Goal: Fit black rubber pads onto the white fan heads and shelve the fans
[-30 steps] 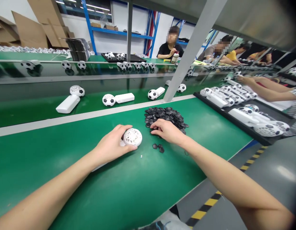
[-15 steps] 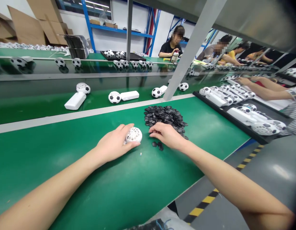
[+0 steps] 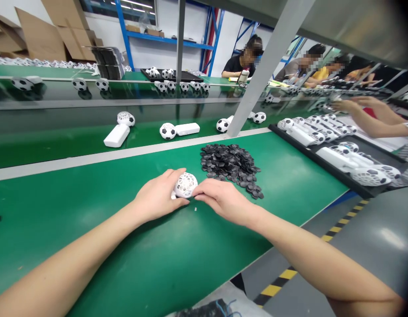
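My left hand is closed around a white ball-shaped housing with an openwork lattice front, keeping it low over the green table. The fingers of my right hand are pinched together against the lower right side of this ball. Whatever is between those fingertips is too small and covered to make out. Just behind my right hand lies a heap of small flat black pieces, some of them five-sided.
Past a grey strip, white handled units with soccer-ball heads sit on a shiny green belt. A slanted metal post rises from the strip. To the right, a black tray holds more units, with a co-worker's hands beyond.
My right hand has moved left from the heap to the ball and its fingertips now touch it. Units on the belt have shifted right in view. My left hand keeps its hold.
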`<state>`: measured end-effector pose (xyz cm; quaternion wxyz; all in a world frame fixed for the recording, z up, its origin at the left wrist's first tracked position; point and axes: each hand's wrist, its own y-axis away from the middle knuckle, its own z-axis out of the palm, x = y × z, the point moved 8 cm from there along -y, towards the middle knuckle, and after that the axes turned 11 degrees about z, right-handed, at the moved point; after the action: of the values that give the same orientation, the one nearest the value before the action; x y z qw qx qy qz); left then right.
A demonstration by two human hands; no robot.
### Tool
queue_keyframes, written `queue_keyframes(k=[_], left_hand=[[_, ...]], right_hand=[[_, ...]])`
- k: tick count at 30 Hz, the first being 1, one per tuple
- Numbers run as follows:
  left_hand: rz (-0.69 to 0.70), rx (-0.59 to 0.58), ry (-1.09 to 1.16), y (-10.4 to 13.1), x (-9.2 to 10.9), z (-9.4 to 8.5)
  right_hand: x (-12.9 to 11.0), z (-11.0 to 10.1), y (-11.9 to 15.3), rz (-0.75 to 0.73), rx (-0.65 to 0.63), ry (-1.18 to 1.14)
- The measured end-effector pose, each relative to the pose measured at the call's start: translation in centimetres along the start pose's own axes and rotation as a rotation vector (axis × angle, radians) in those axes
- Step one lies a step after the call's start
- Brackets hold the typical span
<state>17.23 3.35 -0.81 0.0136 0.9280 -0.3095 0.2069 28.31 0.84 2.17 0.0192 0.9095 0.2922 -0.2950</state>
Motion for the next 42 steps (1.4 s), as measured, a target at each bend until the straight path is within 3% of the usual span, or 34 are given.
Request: queue_keyframes(k=[8,12,20,32,35,39,42], left_hand=[[-0.012,0.030,0.034,-0.1,0.2,-0.4],[0.001,0.050,0.064,0.0,0.2,-0.5],[0.016,0.062,0.075,-0.2,0.3,-0.7],[0.018,0.057,-0.022,-0.3,0.6,-0.8],[-0.018,0.023,-0.048,-0.4,0.3,-0.6],[-0.016,-0.035,-0.089,-0.5,0.0,-0.5],[0.041,-0.074,-0.127,-0.4,-0.1,-0.6]], right_hand=[[1.7,0.7,-1.0,0.149,0.121,-0.333],[2.5,0.8,-1.5,0.191,0.161,-0.373],[3.7,2.2,-1.3,0.305,0.098,-0.600],[4.9,3.2,-1.2,0.342,0.187,-0.718],[5.8,1.4,-1.4,0.298,0.192,-0.590],[7.3,-1.9,-1.8,0.273,0.254,-0.021],[8.1,-1.8,-2.4,0.283,0.165,0.309]])
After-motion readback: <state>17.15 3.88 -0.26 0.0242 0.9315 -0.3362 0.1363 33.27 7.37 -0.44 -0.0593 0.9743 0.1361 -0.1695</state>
